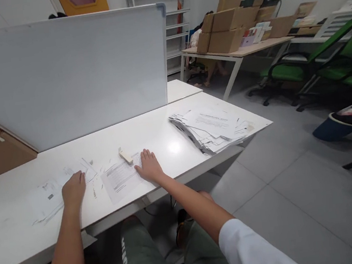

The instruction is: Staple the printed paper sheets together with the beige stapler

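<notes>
Resting right fingers (147, 154) outstretched, empty, at printed sheet (119, 179), likely flimsy, best pinched nearest them; curling left fingers (80, 177) at loose papers (49, 194), grip unclear.

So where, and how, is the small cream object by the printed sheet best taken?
Probably around the middle of the cream object, pinching its long sides from above: it is narrow and elongated, and nothing covers it. Come from its right, where the right hand lies palm down.

Saw white on the counter (143, 132), dark-printed white on the sheet (120, 183), cream on the block (126, 157), green on the chairs (286, 74).
</notes>
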The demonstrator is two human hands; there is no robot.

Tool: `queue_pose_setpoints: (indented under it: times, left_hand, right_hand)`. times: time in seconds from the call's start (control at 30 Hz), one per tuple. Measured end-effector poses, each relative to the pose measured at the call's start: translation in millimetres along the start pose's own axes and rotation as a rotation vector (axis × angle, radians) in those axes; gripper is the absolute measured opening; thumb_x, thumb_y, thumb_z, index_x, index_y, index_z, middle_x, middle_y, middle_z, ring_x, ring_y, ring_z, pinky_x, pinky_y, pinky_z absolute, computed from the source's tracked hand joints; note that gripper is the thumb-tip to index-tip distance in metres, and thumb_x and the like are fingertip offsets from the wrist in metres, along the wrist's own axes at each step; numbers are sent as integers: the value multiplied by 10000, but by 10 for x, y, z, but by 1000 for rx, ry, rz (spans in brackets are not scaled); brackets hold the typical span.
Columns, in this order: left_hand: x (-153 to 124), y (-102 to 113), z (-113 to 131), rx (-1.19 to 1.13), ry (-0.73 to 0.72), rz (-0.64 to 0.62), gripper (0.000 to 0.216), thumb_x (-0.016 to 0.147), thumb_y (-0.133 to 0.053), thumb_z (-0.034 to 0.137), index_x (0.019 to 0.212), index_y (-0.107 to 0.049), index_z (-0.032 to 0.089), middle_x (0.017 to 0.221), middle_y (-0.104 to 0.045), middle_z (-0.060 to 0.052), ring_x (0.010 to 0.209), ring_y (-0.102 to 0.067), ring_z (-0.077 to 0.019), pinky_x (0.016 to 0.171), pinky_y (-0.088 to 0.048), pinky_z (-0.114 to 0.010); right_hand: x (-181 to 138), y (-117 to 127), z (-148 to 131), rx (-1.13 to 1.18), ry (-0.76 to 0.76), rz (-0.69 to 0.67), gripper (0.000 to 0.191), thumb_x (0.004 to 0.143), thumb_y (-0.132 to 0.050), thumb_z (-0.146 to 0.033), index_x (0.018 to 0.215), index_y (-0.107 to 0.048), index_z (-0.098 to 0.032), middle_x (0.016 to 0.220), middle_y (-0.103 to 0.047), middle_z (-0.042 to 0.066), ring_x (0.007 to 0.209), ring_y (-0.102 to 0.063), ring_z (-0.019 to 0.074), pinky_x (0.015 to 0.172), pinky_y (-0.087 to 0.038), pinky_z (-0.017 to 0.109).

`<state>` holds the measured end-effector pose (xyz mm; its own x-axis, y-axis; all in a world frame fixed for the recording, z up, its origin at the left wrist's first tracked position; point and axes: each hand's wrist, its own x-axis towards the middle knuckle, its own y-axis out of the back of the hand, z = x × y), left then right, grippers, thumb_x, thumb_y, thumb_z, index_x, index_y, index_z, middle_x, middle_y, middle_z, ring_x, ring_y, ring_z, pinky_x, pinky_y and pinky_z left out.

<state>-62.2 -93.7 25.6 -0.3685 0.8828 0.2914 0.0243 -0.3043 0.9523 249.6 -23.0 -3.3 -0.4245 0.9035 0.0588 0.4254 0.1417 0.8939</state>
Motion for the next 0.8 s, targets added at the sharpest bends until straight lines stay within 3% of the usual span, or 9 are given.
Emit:
queue_pose_setpoints:
  times: [0.13,0.2,0.37,0.47,0.57,0.67,0.73,0.8]
  left_hand:
    - [-201,32,140,75,55,119,557,951,-192,384,1129,-656,133,1122,-687,-158,1042,-638,-318,847,-474,-398]
    - [-302,18,183,72,38,117,505,943,-245,367,1108,-663,139,1109,-694,-142,1020,-643,-303,832,-469,-378]
    - [-453,-28,215,-19,-14,75,480,961,-266,358,1095,-673,142,1092,-696,-138,1029,-633,-275,873,-457,-361]
    - [-415,-49,193,-101,-11,89,444,954,-319,359,1163,-639,135,1178,-665,-140,1137,-586,-274,967,-430,-373]
    - [-318,-79,129,-172,15,109,482,929,-406,406,1266,-576,106,1380,-554,-148,1354,-412,-270,1125,-311,-376]
    - [-251,-113,42,-227,97,42,559,952,-338,443,1318,-539,71,1469,-475,-158,1429,-315,-247,1190,-201,-371]
    - [-233,-132,3,-253,139,-19,587,962,-291,461,1355,-517,88,1502,-440,-148,1440,-303,-258,1196,-182,-408]
    - [-230,-135,-8,-243,104,-87,624,934,-355,519,1399,-483,124,1545,-384,-128,1461,-263,-295,1196,-166,-468]
  right_hand:
    - [-41,-24,26,-22,-10,-22,799,957,-320,-498,1521,-197,53,1604,-119,214,1499,-84,315,1207,-45,426]
    - [-62,-52,43,-39,-13,-26,793,956,-330,-491,1518,-205,56,1602,-131,220,1496,-93,323,1205,-51,434]
    - [-81,-67,85,-34,5,2,756,959,-351,-443,1515,-218,52,1596,-156,235,1487,-125,339,1198,-88,461]
    - [-165,24,94,-40,121,28,598,965,-297,-265,1530,-277,-69,1630,-101,140,1503,-78,290,1187,-136,467]
    - [-470,94,117,-76,358,-5,565,958,-239,-180,1510,-359,-168,1624,-183,44,1504,-103,209,1192,-153,430]
    - [-1010,10,258,-130,486,-96,588,978,-317,-363,1521,-341,-141,1570,-325,71,1463,-257,220,1183,-213,410]
    - [-1372,-90,488,-181,446,-4,581,972,-351,-399,1513,-371,-189,1558,-343,62,1449,-292,237,1170,-238,432]
    - [-1635,-103,805,-224,333,171,495,985,-300,-311,1436,-499,-275,1430,-528,69,1328,-473,235,1111,-308,443]
